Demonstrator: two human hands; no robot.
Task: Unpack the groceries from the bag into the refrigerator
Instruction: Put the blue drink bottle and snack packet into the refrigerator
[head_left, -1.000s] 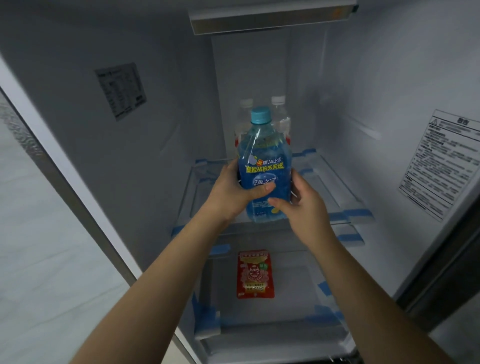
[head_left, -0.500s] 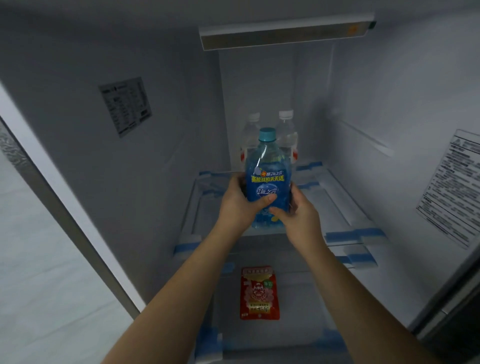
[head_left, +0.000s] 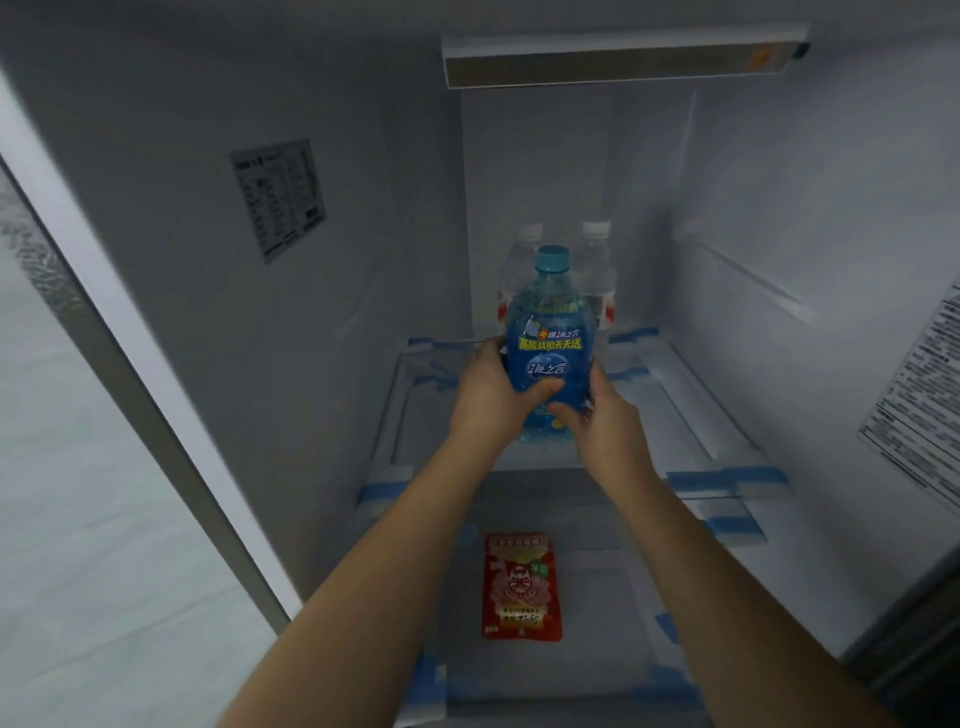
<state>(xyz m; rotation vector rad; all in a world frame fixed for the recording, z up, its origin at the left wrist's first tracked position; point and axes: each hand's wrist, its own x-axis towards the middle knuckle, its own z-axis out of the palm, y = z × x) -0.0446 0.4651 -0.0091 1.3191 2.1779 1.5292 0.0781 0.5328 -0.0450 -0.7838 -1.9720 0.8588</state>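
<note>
We are looking into an open household refrigerator with pale grey-white plastic walls (head_left: 363, 218), the kind found in a home kitchen. We see a clear glass shelf edged with blue tape (head_left: 727, 475), a long rectangular light bar (head_left: 618, 62) under the ceiling, and printed paper labels stuck to the left wall (head_left: 278, 200) and right wall (head_left: 919, 405). Two clear plastic water bottles with white caps (head_left: 597, 270) stand at the back, and a flat red snack pouch (head_left: 522, 587) lies on the lower level. Beside the cabinet we see pale, marble-like floor tiles (head_left: 78, 519).
</note>
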